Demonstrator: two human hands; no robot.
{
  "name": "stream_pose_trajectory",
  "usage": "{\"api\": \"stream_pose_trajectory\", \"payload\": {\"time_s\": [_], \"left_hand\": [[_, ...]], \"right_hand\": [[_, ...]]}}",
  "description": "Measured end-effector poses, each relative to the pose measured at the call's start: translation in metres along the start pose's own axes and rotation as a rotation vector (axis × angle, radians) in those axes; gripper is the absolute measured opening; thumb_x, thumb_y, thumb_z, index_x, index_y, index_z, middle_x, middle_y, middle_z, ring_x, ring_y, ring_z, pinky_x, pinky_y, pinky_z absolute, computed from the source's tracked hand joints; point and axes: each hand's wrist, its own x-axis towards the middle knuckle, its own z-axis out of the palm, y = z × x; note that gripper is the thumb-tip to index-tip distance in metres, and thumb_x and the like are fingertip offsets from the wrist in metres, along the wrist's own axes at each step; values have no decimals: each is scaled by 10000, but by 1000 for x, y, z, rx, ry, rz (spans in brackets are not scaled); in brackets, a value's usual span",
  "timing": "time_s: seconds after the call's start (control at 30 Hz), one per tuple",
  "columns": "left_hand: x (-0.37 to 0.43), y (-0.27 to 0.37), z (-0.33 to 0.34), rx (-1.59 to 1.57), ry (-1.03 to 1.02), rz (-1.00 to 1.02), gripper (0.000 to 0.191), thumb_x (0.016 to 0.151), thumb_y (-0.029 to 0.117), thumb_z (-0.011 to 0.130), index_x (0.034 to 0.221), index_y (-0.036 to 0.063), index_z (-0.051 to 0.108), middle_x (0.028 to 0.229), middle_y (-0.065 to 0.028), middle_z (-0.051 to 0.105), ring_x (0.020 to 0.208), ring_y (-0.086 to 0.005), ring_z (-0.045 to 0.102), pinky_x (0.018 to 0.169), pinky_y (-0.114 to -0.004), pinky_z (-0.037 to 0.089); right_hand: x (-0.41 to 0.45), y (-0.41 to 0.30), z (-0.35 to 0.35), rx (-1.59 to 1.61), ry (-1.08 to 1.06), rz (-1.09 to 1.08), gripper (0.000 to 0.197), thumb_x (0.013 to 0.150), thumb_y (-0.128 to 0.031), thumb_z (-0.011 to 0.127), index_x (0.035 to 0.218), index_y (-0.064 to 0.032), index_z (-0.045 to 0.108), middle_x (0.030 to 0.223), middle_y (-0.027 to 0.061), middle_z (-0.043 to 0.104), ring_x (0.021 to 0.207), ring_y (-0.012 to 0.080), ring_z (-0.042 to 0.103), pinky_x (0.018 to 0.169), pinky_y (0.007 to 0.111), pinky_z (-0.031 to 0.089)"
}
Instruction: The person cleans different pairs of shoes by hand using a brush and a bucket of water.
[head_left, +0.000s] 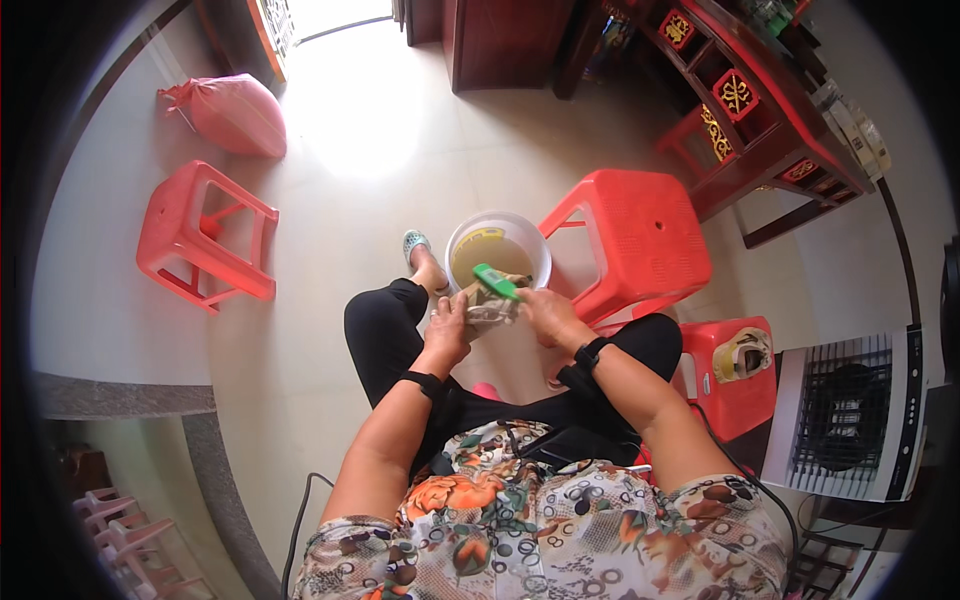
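My left hand (448, 330) grips a wet-looking beige shoe (487, 309) by its near side, over the front rim of a white plastic bucket (545, 247). In my right hand (551, 315) is a green-backed scrubbing brush (492, 280), pressed against the shoe's upper; the bristles are hidden beneath it. Cloudy yellowish water (484, 259) partly fills the bucket, which stands on the floor between my feet. A similar beige shoe (742, 355) rests on a low red plastic stool (731, 412) to my right.
A taller red stool (652, 232) stands close to the bucket's right. Another red stool (176, 214) and a tied pink sack (240, 116) are at the left wall. An air cooler (844, 420) stands at right, a carved wooden cabinet (772, 127) beyond. Black cables (300, 510) run beside me.
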Motion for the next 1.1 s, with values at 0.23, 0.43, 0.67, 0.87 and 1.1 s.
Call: {"api": "stream_pose_trajectory", "payload": {"time_s": [0.23, 0.43, 0.67, 0.87, 1.1], "left_hand": [[14, -37, 28, -468, -82, -230, 848, 579, 156, 765, 1301, 111, 323, 1216, -191, 428, 1054, -329, 540, 829, -377, 496], [24, -34, 7, -1228, -418, -636, 382, 689, 308, 746, 978, 120, 582, 891, -10, 566, 828, -122, 533, 620, -246, 461], [29, -56, 19, -1456, -587, -729, 292, 797, 320, 666, 917, 87, 537, 743, -64, 562, 565, -152, 529, 471, -225, 457], [28, -61, 17, -1527, -603, -795, 281, 801, 309, 650, 935, 89, 540, 759, -86, 569, 563, -159, 527, 456, -228, 443], [25, -43, 2, -1448, -639, -791, 365, 780, 423, 674, 965, 129, 560, 796, -61, 583, 614, -167, 562, 471, -234, 443]], "right_hand": [[3, 57, -29, -128, -35, 302, 309, 850, -225, 532, 1105, -73, 618, 926, 208, 645, 893, 343, 620, 754, 431, 495], [-27, 20, -21, 312, 308, -103, 340, 865, -169, 508, 1194, -111, 570, 964, 204, 617, 868, 372, 602, 781, 415, 479], [-12, 12, 19, 116, 7, 60, 387, 847, -175, 572, 1228, -115, 539, 1040, 206, 603, 925, 368, 593, 797, 413, 487], [12, 1, 9, 381, 113, 102, 328, 845, -160, 561, 1152, -48, 584, 1040, 221, 617, 981, 347, 599, 836, 403, 477], [-11, -34, 28, 511, 90, -96, 320, 856, -169, 542, 1149, -47, 583, 1016, 238, 614, 948, 365, 592, 828, 412, 462]]}}
